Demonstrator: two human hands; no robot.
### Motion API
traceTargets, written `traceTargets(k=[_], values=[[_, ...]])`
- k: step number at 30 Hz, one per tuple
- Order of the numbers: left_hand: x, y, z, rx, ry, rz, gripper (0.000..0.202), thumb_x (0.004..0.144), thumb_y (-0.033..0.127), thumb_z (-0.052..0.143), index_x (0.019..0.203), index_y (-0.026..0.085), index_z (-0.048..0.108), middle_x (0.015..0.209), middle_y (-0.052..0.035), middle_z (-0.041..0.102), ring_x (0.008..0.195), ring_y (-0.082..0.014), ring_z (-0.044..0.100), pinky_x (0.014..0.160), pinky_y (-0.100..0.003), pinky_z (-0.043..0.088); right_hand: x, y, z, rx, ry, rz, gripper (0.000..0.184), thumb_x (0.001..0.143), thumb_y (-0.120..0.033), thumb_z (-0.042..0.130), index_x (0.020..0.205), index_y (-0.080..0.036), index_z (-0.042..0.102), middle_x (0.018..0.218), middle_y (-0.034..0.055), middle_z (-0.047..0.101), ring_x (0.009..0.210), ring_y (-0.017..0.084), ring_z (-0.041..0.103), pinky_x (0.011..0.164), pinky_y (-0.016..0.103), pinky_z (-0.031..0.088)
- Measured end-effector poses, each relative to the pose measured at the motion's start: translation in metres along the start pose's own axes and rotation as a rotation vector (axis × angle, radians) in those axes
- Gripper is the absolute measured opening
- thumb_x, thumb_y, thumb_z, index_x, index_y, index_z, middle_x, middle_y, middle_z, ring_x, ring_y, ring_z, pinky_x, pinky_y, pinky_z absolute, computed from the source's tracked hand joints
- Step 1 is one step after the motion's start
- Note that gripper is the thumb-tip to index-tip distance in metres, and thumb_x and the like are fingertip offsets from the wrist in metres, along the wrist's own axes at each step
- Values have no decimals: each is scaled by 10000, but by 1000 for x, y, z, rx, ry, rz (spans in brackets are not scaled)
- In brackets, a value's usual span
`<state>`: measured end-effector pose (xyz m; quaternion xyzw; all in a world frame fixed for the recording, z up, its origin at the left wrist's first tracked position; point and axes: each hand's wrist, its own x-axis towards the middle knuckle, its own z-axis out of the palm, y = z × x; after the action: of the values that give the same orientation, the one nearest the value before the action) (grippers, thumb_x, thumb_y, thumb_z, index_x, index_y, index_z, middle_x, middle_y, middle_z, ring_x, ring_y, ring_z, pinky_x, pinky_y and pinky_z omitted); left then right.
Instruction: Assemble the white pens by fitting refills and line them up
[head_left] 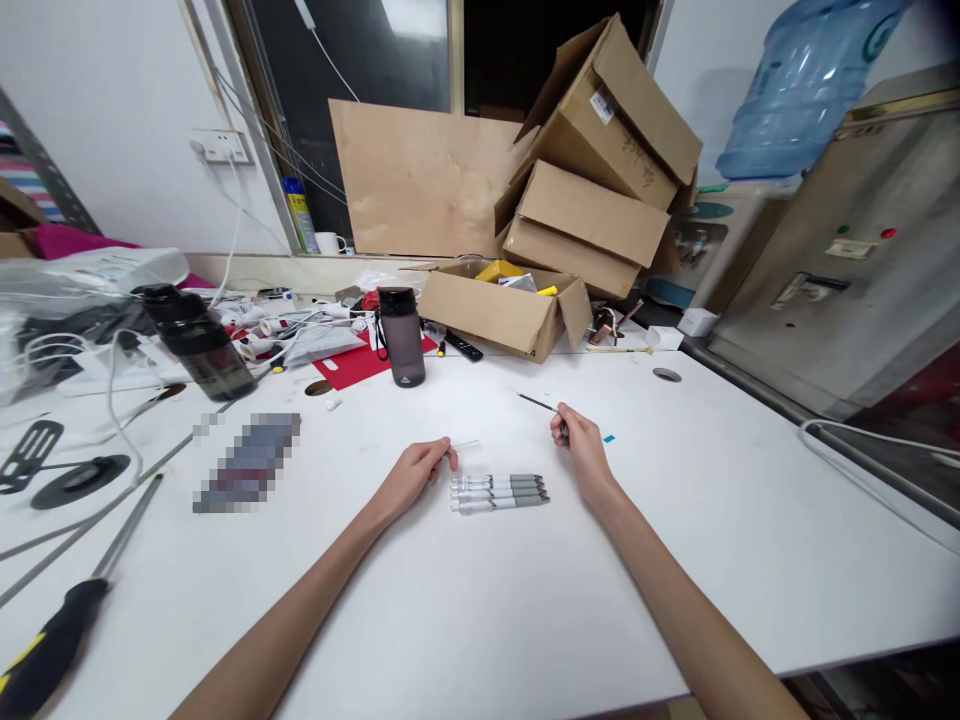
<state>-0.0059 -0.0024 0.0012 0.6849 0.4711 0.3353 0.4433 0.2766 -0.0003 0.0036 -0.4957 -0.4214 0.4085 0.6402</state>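
My left hand [420,474] is closed on a thin, clear-whitish pen barrel [466,443] that points to the right. My right hand [583,450] pinches a slim dark pen refill [537,401], its pale tip pointing up and left; a darker part inside the fingers is mostly hidden. Between and just below the hands, several white-and-grey pens [499,494] lie side by side on the white table [465,620]. A small blue tab [609,438] rests just right of my right hand.
A dark bottle [403,338] and an open cardboard box [495,312] stand beyond the hands. Another bottle [201,345], a blurred-out flat object [251,465] and a screwdriver [64,620] are on the left. Cables and clutter line the back, near a red folder [349,367].
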Motion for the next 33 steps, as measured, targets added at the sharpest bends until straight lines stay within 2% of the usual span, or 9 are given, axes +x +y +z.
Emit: traceTargets(k=[8, 18, 23, 33], values=[[1, -1, -2, -18, -28, -50, 597, 994, 629, 381, 771, 169, 690, 606, 47, 332, 569, -139, 324, 576, -276, 262, -4, 0, 3, -125, -27, -47, 569, 911, -630, 573, 546, -194, 553, 545, -5, 476, 556, 134, 401, 571, 299, 304], [-1, 3, 0, -2, -43, -45, 608, 989, 651, 368, 760, 174, 667, 629, 43, 322, 595, -149, 330, 587, -276, 268, -9, -10, 2, -125, -164, -85, 368, 820, -558, 716, 737, -207, 644, 708, 6, 587, 663, 157, 507, 615, 277, 410], [-3, 3, 1, 4, -39, -42, 611, 986, 658, 357, 759, 178, 660, 610, 46, 304, 579, -155, 322, 573, -278, 261, -9, -7, 0, -165, -195, -116, 310, 842, -521, 718, 806, -220, 654, 762, 8, 601, 705, 168, 534, 659, 282, 431], [-1, 0, -2, 4, 71, -7, 560, 1007, 588, 369, 738, 186, 651, 625, 19, 461, 632, -171, 433, 605, -275, 314, -12, -12, 0, -206, -241, -145, 287, 827, -500, 736, 866, -222, 680, 807, 13, 623, 690, 165, 557, 661, 288, 462]])
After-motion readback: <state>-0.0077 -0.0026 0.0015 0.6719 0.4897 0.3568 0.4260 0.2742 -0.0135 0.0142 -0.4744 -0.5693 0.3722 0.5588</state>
